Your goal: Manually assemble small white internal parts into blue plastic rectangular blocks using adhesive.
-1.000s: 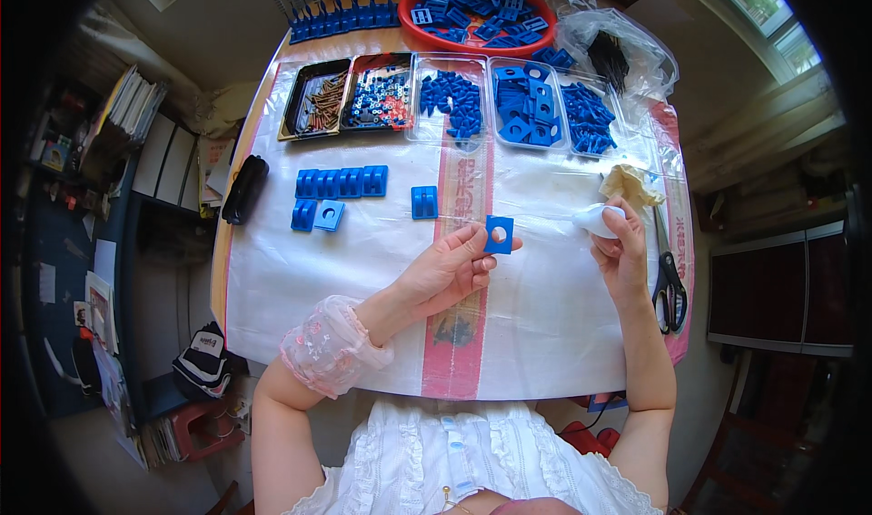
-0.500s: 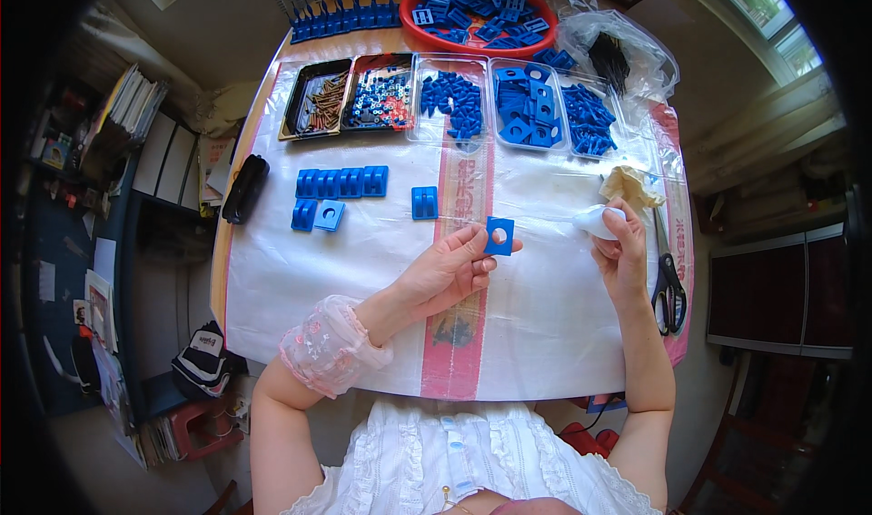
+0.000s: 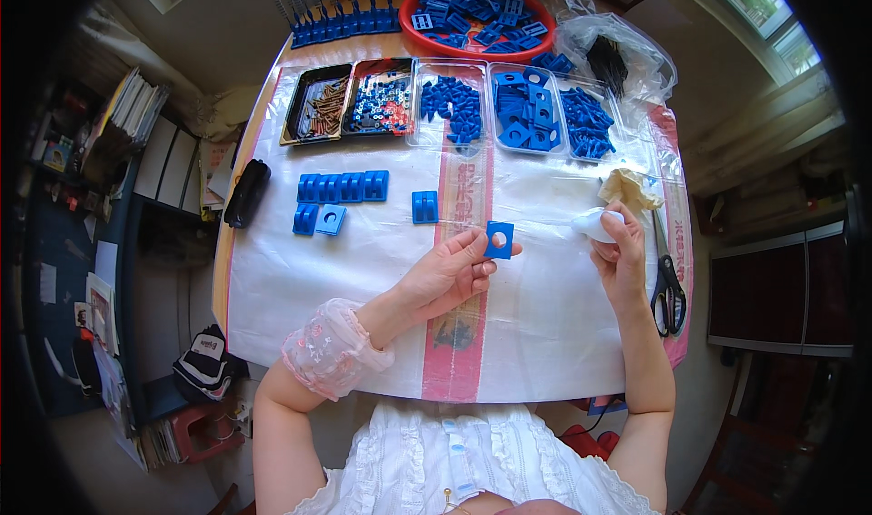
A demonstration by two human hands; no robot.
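Note:
Between the fingertips and thumb of my left hand (image 3: pixel 454 265) is a small blue square plate (image 3: pixel 499 228) with a round hole, held above the middle of the table. My right hand (image 3: pixel 621 253) grips a small white squeeze bottle (image 3: pixel 595 225), its narrow end pointing left toward the plate but apart from it. A crumpled tan cloth or paper (image 3: pixel 629 189) lies just beyond the bottle. Left of my left hand, a blue ridged piece (image 3: pixel 424 207) sits alone. Farther left stands a row of similar blue pieces (image 3: pixel 341 187), with a holed plate (image 3: pixel 330 220) in front.
Along the far side stand trays of screws (image 3: pixel 327 106), nuts (image 3: pixel 381 106), blue plugs (image 3: pixel 451 106) and holed plates (image 3: pixel 527 115). Behind them is a red basin (image 3: pixel 409 38) of blue parts. Black scissors (image 3: pixel 669 297) lie at right, a black case (image 3: pixel 246 193) at left.
Both hands keep nearly the same pose, with the plate and the bottle still held. The view has shifted slightly.

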